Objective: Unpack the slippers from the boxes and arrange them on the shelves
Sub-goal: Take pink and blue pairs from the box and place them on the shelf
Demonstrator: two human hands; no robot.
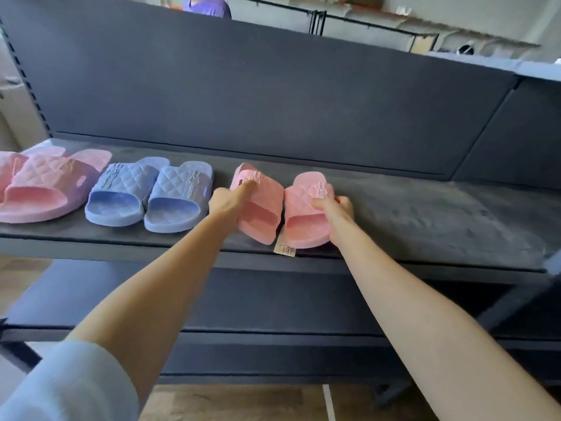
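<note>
Two small pink quilted slippers lie side by side on the dark shelf (425,214). My left hand (226,202) grips the left pink slipper (261,205) by its strap, tilting it. The right pink slipper (306,217) is held at its outer edge by my right hand (337,211), thumb on the strap. A paper tag (284,249) hangs from between the pair over the shelf's front edge. Further left stand a blue pair (148,196) and a larger pink pair (45,186).
The shelf's dark back panel (273,101) rises behind the slippers. A lower shelf (273,302) sits below. To the right of the held pair the shelf surface is bare. A person in a purple top (206,6) stands beyond the panel. No boxes are in view.
</note>
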